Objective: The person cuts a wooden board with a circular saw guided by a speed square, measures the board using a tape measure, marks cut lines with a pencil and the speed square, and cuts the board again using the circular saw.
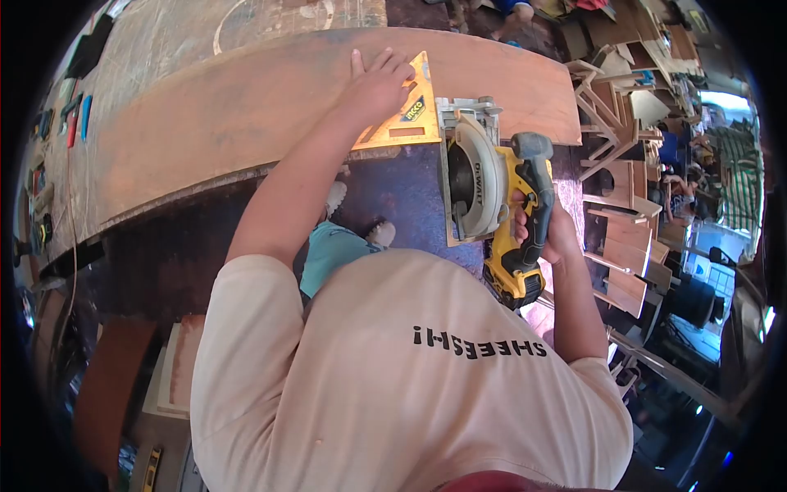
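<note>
The DeWalt circular saw (489, 184) sits at the near edge of a long wooden board (221, 115), the nose of its base plate (448, 184) over the wood and the rest, battery and all, reaching back toward the person's body. From where I stand, what counts is how its left side lines up with the yellow speed square (416, 123): the two run side by side, touching or so close that I can't tell, both pointing straight across the board, whose long axis goes left to right. The right hand (557, 232) is closed around the saw's rear handle; whether a finger is on the trigger I can't make out. The left hand (381, 88) is nearer the board's far edge, laid palm-down with fingers spread over the square and the wood, its forearm coming in across the near edge. Ahead of the saw there is bare board up to that far edge, where the worktable (287, 23) shows beyond. Toward the right, a shorter stretch of board ends just beside some wooden frames (607, 115); leftward it runs on much longer.
</note>
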`<state>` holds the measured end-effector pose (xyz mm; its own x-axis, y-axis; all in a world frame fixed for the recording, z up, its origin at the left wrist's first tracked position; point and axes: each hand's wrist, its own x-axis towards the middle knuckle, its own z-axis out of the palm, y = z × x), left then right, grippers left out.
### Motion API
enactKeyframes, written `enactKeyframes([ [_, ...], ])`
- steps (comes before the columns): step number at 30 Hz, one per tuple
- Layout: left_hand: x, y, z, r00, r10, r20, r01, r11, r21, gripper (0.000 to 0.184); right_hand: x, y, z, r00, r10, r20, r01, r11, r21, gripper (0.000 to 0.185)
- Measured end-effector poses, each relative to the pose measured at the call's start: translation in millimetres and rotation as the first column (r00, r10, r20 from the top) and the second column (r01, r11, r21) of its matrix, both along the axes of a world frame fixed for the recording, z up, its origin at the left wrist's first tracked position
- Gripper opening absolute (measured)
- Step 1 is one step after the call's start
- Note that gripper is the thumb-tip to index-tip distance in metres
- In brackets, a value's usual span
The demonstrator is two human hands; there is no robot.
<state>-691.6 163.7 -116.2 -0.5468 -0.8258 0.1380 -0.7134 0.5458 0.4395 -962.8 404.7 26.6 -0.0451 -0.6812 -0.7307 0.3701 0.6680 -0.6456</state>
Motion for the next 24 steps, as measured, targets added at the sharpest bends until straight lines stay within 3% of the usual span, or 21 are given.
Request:
enactKeyframes([
  [6, -7.9, 1.9, -10.7, 0.999, 0.031, 0.019, -0.03, 0.999, -0.037, 0.042, -4.2, 0.7, -5.0, 1.0, 0.008, -0.009, -0.008, 1.0, -0.013, 0.07],
  [9, -12.4, 5.4, -19.5, 0.991, 0.112, -0.076, -0.119, 0.989, -0.086, 0.046, -4.1, -0.9, -5.1, 0.999, 0.026, -0.047, -0.026, 1.0, 0.003, 0.073],
  [11, -12.6, 10.1, -12.3, 0.991, 0.129, 0.042, -0.124, 0.988, -0.095, 0.053, -4.4, 3.3, -10.2, 0.999, 0.023, -0.042, -0.022, 1.0, 0.006, 0.074],
  [13, -13.5, 12.4, -1.0, 0.99, 0.132, 0.04, -0.132, 0.991, 0.001, 0.055, -7.6, 1.4, -10.7, 0.994, 0.005, -0.112, -0.003, 1.0, 0.022, 0.076],
  [14, -17.9, 8.5, -3.8, 0.986, 0.16, 0.044, -0.161, 0.987, 0.018, 0.055, -11.9, -0.3, -12.0, 0.998, 0.011, -0.068, -0.008, 0.999, 0.037, 0.075],
  [16, -18.1, 16.5, 7.2, 0.969, 0.202, 0.139, -0.202, 0.979, -0.015, 0.054, -10.2, -2.8, -6.7, 1.0, 0.02, 0.008, -0.02, 0.998, 0.059, 0.072],
  [20, -16.1, 20.2, 19.0, 0.957, 0.213, 0.198, -0.221, 0.975, 0.017, 0.055, -5.1, 0.5, -1.0, 0.999, 0.03, -0.012, -0.029, 0.999, 0.042, 0.073],
  [24, -17.8, 18.2, 1.9, 0.958, 0.236, 0.164, -0.219, 0.969, -0.117, 0.052, -7.1, -2.7, -1.9, 0.998, 0.042, -0.039, -0.041, 0.998, 0.042, 0.074],
])
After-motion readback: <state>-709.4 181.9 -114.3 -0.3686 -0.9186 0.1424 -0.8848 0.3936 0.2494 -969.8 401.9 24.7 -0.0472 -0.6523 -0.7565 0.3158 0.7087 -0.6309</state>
